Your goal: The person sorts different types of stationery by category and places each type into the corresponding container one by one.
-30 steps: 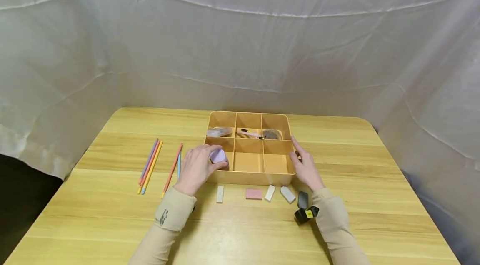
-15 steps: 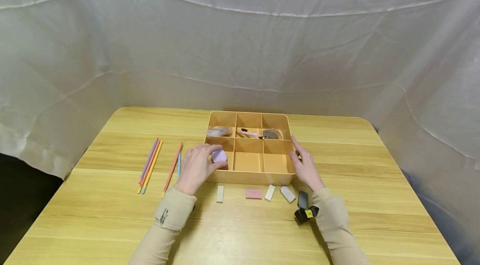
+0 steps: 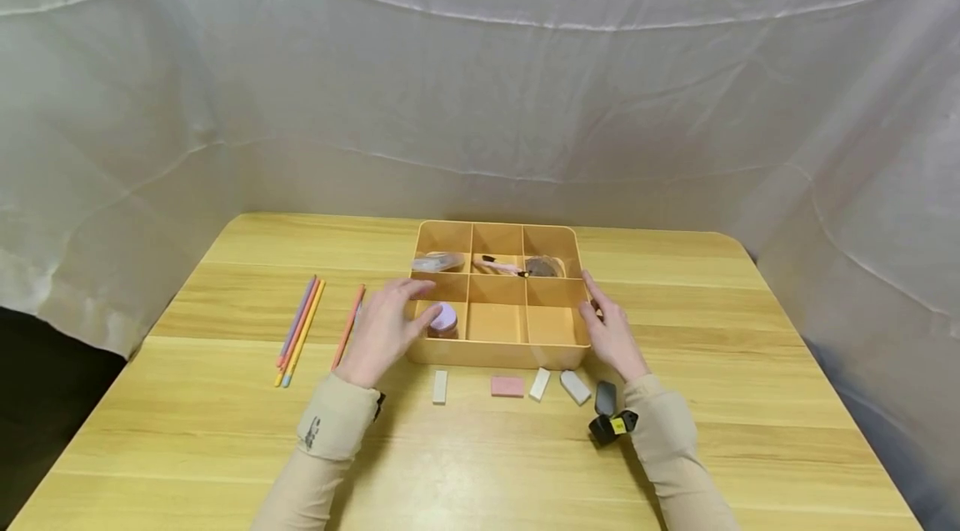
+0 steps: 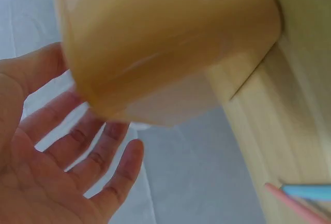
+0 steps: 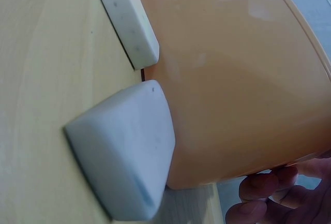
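Note:
An orange organizer box (image 3: 497, 354) with several compartments stands in the middle of the table. In its front left compartment sits a small round container with a purple lid (image 3: 444, 316). My left hand (image 3: 386, 329) is at the box's left side, fingers spread and holding nothing, the thumb near the lid. The left wrist view shows the same hand (image 4: 67, 151) beside the box's wall. My right hand (image 3: 611, 331) grips the box's right wall, thumb at the rim; in the right wrist view its curled fingers (image 5: 258, 195) lie against the outside.
Along the box's front lie a white eraser (image 3: 440, 388), a pink eraser (image 3: 507, 387), another white eraser (image 3: 539, 385), a pale grey one (image 3: 575, 388) and a dark grey one (image 3: 606, 399). Several coloured pencils (image 3: 302, 331) lie left. A clear case (image 3: 438, 262) is in the back left compartment.
My left hand has let go of the purple-lidded container, which now stands in the front left compartment, and has drawn back leftward with its fingers spread. The right hand stays on the box.

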Demonstrator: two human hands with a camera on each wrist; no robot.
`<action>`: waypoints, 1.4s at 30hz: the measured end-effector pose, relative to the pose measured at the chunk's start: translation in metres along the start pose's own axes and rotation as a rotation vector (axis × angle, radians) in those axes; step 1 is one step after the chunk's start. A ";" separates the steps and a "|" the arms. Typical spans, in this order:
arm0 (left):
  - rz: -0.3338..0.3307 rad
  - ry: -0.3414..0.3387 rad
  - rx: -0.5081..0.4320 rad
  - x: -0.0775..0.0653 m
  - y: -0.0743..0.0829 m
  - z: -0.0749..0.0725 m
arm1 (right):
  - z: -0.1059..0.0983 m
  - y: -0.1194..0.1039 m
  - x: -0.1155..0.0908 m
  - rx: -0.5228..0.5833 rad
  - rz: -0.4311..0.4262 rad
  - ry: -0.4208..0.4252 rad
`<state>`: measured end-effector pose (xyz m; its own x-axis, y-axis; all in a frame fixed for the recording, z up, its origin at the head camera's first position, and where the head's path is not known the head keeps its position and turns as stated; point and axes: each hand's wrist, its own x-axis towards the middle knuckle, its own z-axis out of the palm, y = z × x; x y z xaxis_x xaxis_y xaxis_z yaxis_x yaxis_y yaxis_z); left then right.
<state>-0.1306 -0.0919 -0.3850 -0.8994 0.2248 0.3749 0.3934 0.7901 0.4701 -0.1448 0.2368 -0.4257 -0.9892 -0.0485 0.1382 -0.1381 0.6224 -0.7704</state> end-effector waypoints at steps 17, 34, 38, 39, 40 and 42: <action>-0.210 -0.202 -0.003 -0.002 -0.002 0.004 | -0.002 -0.004 0.000 0.002 0.012 -0.009; -0.224 -0.370 0.091 -0.005 -0.004 0.005 | -0.001 -0.003 0.001 -0.001 -0.005 -0.005; -0.218 -0.376 0.096 -0.005 -0.005 0.007 | -0.001 -0.004 0.000 -0.002 -0.011 -0.001; -0.217 -0.374 0.094 -0.005 -0.005 0.007 | -0.001 -0.004 0.000 -0.001 -0.010 -0.001; -0.213 -0.372 0.095 -0.004 -0.006 0.008 | -0.001 -0.004 0.000 -0.002 -0.010 -0.001; -0.210 -0.369 0.092 -0.004 -0.007 0.008 | -0.002 -0.004 0.000 -0.001 -0.009 -0.002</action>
<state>-0.1311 -0.0934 -0.3966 -0.9726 0.2290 -0.0397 0.1908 0.8841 0.4265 -0.1437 0.2354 -0.4216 -0.9881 -0.0558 0.1433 -0.1467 0.6225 -0.7688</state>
